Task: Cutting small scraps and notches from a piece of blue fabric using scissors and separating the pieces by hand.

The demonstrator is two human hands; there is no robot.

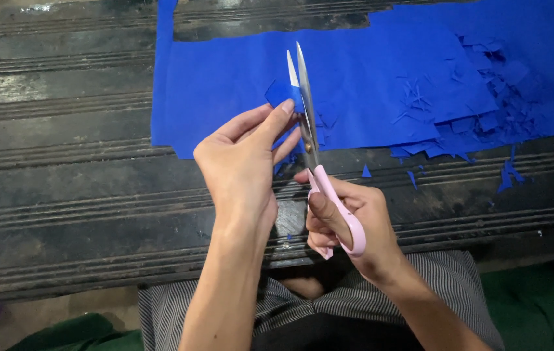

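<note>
My left hand [241,159] pinches a small blue paper piece [282,92] between thumb and fingertips, holding it up in front of me. My right hand [348,227] grips pink-handled scissors [329,195], thumb and fingers through the loops. The silver blades [303,84] point upward and are slightly apart around the edge of the blue piece. Both hands hover above a dark grooved work surface [62,169].
A large blue paper sheet [368,78] lies on the far part of the surface. A heap of small blue offcuts [485,110] sits on its right side, with a few scraps [413,175] scattered on the dark surface. Striped fabric [355,305] covers my lap.
</note>
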